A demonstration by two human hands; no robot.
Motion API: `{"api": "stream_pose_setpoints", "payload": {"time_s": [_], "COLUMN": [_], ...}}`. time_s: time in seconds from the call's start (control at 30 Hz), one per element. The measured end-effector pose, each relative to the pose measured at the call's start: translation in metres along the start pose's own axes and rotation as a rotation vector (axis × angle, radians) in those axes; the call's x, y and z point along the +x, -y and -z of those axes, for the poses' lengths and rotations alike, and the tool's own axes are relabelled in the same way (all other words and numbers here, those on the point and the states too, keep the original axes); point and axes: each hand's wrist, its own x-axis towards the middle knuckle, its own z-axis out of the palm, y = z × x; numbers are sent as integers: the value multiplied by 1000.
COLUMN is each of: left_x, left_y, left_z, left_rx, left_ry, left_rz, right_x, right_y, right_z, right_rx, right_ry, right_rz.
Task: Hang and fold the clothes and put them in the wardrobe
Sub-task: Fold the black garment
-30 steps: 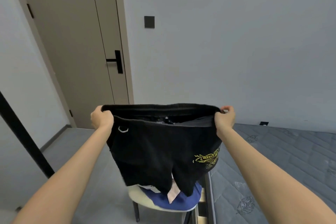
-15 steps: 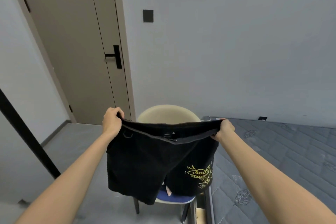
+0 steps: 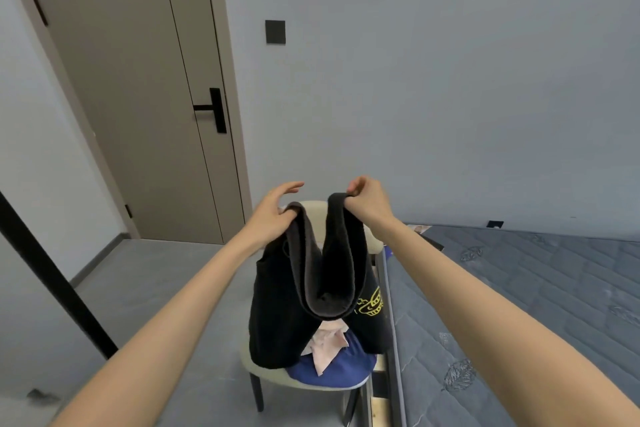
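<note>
Black shorts [image 3: 277, 315] with a yellow print near one hem hang in front of me over a chair. My left hand [image 3: 272, 215] holds the left end of the waistband under its thumb, the fingers stretched out above. My right hand [image 3: 367, 199] pinches the right end of the waistband. The two ends are close together, so the waistband sags in a deep loop between my hands. Under the shorts, a blue garment [image 3: 332, 369] and a pale pink one [image 3: 327, 343] lie on the seat.
The cream chair [image 3: 298, 380] stands against the side of a bed with a grey quilted mattress [image 3: 519, 305] on the right. A closed beige door [image 3: 138, 97] with a black handle is at the back left. A black post [image 3: 52, 274] slants at the left.
My hands have come together, bringing the two ends of the waistband close. The shorts, held spread out flat before, now hang doubled with a sagging loop.
</note>
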Motion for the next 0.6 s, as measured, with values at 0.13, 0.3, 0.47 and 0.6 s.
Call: {"api": "stream_pose_setpoints", "payload": {"time_s": [0.13,0.3,0.47,0.6], "left_x": [4,6,7,11], "left_y": [-20,-27,-14,-7], "left_z": [-16,-20,-16,-12], "left_rx": [3,-113,-223,-315], "left_ry": [126,86,-29,-127], "left_rz": [59,141,291,381], "right_x": [-6,-11,-22,-34], "right_y": [17,24,20,-3], "right_z": [-7,-4,5,6], "right_rx": [-121,84,284,-63], "right_ry": [12,123,456,548], "right_rz": [44,-69,-142,88]}}
